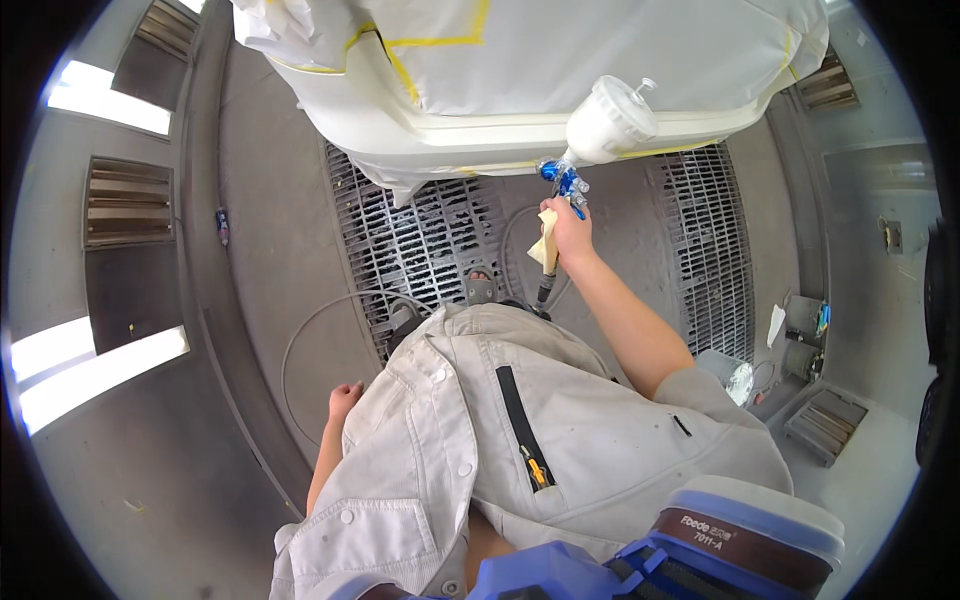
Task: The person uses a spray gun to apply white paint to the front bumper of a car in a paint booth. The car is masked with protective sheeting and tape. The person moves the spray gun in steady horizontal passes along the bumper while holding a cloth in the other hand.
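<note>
- The blue spray gun (566,182), topped by a white cup (608,122), is gripped around its handle by the right hand (572,232); a pale yellow scrap (544,244) is held there too.
- The gun is positioned before the white vehicle panel (450,132); the gap between them cannot be judged.
- The left hand (345,401) is lowered beside the jacket (390,470), its fingers partly curled; whether anything is pinched cannot be told.
- Above the panel, pale masking sheet (570,45) is edged with yellow tape (436,42).
- The grey floor (275,230) is broken by 2 metal gratings (410,225) and crossed by a looped hose (286,372).
- The left wall (110,440) is fitted with louvred vents (130,205) and bright light panels (110,100).
</note>
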`<control>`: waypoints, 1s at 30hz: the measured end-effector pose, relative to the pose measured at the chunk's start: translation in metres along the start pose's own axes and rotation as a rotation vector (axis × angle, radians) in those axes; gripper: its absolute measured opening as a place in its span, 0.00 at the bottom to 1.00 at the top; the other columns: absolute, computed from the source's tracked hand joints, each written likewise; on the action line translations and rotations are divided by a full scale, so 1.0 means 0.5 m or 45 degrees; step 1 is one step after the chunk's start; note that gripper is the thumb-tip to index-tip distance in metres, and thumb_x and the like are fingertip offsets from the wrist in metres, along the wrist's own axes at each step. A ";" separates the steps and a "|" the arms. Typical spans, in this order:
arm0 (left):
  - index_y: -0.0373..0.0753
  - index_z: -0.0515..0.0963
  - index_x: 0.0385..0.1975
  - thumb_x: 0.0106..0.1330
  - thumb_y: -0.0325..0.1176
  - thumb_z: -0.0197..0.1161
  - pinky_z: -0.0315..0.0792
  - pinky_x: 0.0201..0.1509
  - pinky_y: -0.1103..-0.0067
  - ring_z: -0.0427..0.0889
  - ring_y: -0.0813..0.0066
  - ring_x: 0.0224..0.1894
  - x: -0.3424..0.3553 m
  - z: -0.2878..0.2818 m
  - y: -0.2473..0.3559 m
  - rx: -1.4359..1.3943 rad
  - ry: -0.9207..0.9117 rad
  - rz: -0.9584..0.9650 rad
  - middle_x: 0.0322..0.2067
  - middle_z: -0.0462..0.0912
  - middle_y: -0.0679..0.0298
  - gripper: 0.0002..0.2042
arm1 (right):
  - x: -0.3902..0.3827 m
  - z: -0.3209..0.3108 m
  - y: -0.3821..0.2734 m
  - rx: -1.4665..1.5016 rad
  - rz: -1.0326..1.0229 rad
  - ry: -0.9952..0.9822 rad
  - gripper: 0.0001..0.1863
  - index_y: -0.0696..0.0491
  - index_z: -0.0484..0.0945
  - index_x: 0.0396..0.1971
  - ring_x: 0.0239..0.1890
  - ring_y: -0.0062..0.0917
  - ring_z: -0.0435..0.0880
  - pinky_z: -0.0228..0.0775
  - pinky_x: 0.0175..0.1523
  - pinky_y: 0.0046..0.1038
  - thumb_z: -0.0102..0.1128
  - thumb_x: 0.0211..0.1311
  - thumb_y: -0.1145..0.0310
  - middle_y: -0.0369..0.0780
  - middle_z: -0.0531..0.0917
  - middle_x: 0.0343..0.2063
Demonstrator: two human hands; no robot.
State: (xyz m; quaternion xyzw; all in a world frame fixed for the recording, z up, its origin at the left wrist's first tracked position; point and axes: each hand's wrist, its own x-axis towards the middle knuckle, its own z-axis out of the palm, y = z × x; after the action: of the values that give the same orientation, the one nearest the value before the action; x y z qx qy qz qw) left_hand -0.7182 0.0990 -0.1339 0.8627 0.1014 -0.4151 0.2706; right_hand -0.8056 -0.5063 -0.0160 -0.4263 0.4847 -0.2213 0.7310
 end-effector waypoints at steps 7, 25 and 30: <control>0.34 0.86 0.30 0.66 0.50 0.64 0.76 0.37 0.73 0.83 0.75 0.29 -0.005 0.044 -0.083 0.085 -0.103 -0.197 0.25 0.87 0.61 0.21 | 0.013 0.016 -0.005 -0.042 -0.017 -0.074 0.08 0.54 0.80 0.28 0.22 0.21 0.76 0.67 0.28 0.27 0.63 0.57 0.65 0.35 0.79 0.23; 0.37 0.85 0.33 0.63 0.45 0.67 0.75 0.36 0.77 0.80 0.78 0.28 -0.052 0.050 0.011 -0.023 0.016 0.018 0.23 0.84 0.65 0.15 | 0.029 0.005 -0.004 -0.057 -0.011 -0.142 0.08 0.54 0.80 0.28 0.21 0.21 0.77 0.67 0.27 0.26 0.63 0.58 0.65 0.35 0.81 0.24; 0.37 0.84 0.33 0.63 0.45 0.68 0.75 0.36 0.76 0.81 0.77 0.29 -0.031 0.045 -0.018 -0.181 -0.069 0.006 0.25 0.85 0.64 0.16 | 0.033 0.001 -0.001 -0.069 -0.024 -0.089 0.08 0.54 0.80 0.28 0.21 0.20 0.77 0.67 0.27 0.26 0.64 0.57 0.65 0.35 0.81 0.24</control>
State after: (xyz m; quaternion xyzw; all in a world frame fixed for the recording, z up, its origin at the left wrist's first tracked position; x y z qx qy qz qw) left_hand -0.7466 0.0951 -0.1366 0.8300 0.1213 -0.4293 0.3349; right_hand -0.7981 -0.5187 -0.0241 -0.4578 0.4606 -0.1999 0.7337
